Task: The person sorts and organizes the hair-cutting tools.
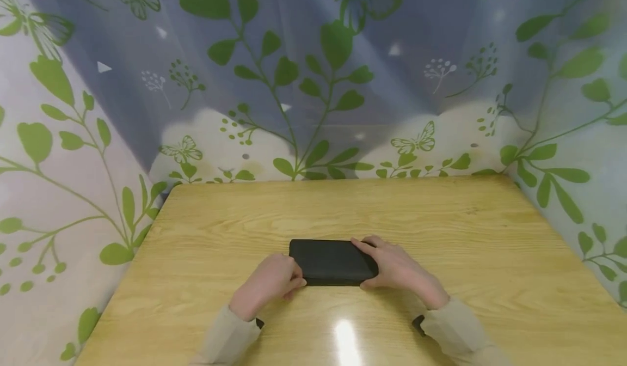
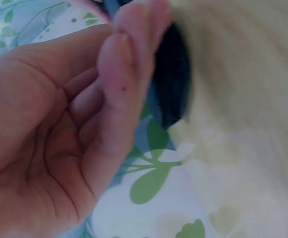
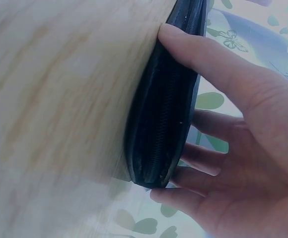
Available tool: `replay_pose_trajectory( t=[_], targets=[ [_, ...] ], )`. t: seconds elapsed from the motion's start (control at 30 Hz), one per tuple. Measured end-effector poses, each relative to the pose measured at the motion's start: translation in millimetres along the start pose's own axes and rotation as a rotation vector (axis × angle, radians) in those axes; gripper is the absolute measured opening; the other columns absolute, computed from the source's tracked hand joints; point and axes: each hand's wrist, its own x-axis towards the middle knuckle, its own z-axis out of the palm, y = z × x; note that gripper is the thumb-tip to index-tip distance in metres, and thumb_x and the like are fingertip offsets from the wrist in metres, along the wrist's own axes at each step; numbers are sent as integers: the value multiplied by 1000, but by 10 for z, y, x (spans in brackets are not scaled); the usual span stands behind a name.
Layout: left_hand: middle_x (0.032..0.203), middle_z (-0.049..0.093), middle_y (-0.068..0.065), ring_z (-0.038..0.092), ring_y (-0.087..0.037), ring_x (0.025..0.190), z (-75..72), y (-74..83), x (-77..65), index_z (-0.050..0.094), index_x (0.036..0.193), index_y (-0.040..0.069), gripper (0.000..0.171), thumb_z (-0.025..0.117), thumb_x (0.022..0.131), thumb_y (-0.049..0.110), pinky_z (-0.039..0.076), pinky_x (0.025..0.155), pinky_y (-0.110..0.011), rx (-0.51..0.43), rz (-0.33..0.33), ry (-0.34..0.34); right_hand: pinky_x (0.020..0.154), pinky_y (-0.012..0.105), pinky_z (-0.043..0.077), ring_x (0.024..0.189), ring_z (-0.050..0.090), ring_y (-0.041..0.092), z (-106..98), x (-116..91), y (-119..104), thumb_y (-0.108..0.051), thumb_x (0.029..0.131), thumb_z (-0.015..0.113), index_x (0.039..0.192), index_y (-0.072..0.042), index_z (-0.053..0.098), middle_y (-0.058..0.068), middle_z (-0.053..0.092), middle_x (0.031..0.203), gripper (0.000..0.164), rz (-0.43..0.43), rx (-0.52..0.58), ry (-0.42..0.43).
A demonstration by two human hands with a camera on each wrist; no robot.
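Note:
A black zip wallet (image 1: 328, 260) lies flat on the wooden table, its long side running left to right. My left hand (image 1: 271, 279) pinches its near left corner with curled fingers; in the left wrist view those fingers hide much of the dark wallet end (image 2: 171, 79). What exactly sits between the left fingertips, I cannot tell. My right hand (image 1: 400, 266) holds the right end, thumb on the near edge and fingers reaching over to the far edge. Closed zipper teeth (image 3: 164, 114) run along the wallet's side in the right wrist view.
The wood-grain table (image 1: 235, 213) extends around the wallet on all sides. A curtain (image 1: 313, 137) printed with green leaves and butterflies hangs behind the table's far edge and along both sides. A bright light reflection shows on the near tabletop.

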Motion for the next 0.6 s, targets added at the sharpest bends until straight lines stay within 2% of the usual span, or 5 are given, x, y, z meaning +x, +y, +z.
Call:
replay_pose_trajectory(
  t=[0.1, 0.27, 0.37, 0.47, 0.6],
  targets=[
    [38, 42, 15, 38, 1, 38, 32, -54, -59, 62, 54, 16, 32, 64, 85, 22, 47, 59, -25, -12, 0, 21, 88, 62, 42, 113, 47, 40, 23, 14, -20, -39, 68, 79, 144, -16, 36, 17, 43, 137, 91, 6, 10, 0],
    [39, 44, 15, 37, 3, 37, 56, -93, -74, 63, 56, 16, 29, 65, 85, 20, 52, 66, -31, -19, 30, 74, 87, 62, 43, 113, 47, 39, 18, 15, -4, -39, 67, 79, 144, -15, 36, 17, 43, 137, 91, 6, -2, 6],
    [39, 45, 14, 37, 4, 37, 62, -104, -79, 64, 58, 16, 27, 65, 84, 20, 51, 63, -26, -26, 45, 78, 87, 61, 43, 114, 47, 40, 15, 14, -4, -39, 68, 79, 144, -15, 35, 17, 43, 137, 91, 5, -2, -2],
    [40, 46, 14, 37, 5, 37, 61, -110, -86, 65, 59, 15, 26, 65, 85, 20, 45, 50, -19, -32, 42, 77, 87, 61, 43, 114, 47, 39, 13, 12, -5, -39, 67, 79, 144, -15, 35, 17, 42, 137, 91, 8, 0, -5],
    [40, 44, 15, 37, 4, 36, 49, -120, -99, 65, 60, 15, 25, 65, 85, 20, 42, 48, -17, -34, 32, 79, 87, 61, 43, 114, 47, 39, 13, 11, -3, -39, 67, 79, 144, -15, 35, 17, 43, 137, 91, 7, 2, -3]
  ],
)
